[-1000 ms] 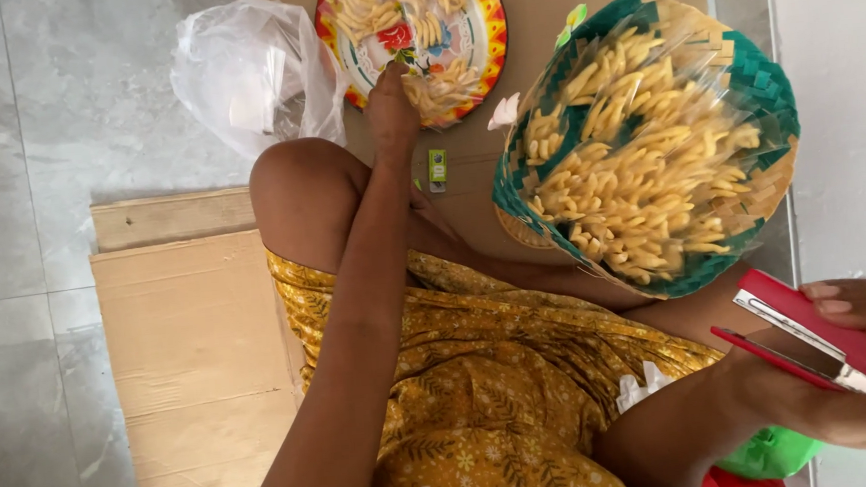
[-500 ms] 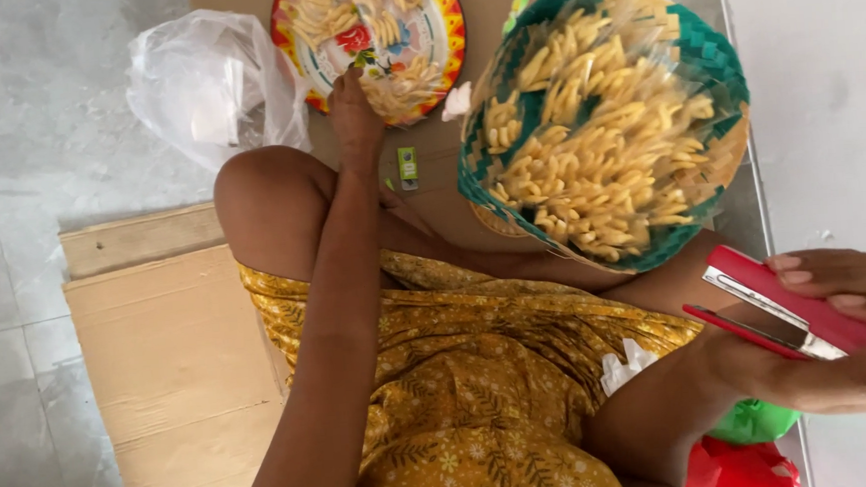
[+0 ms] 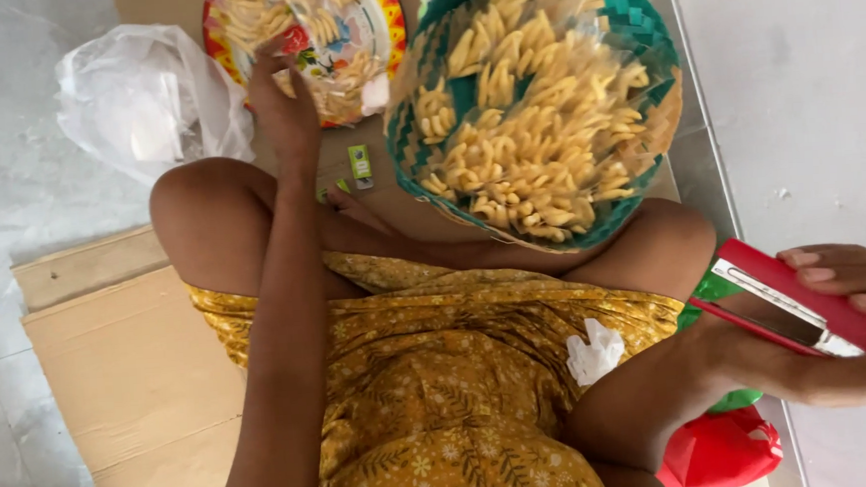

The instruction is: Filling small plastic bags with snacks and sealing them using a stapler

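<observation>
Red stapler (image 3: 808, 306) — right grip (image 3: 849, 328)

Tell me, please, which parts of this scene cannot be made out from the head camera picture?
- Left hand: its fingertips lie over the colourful plate, so what they grip is hidden.
- The plate: its far side is cut off by the top edge.
- Red stapler: its far end is covered by the right hand.
- Woven green basket: its inside is buried under pale yellow snack pieces.
- Small green packet: too small to identify.
</observation>
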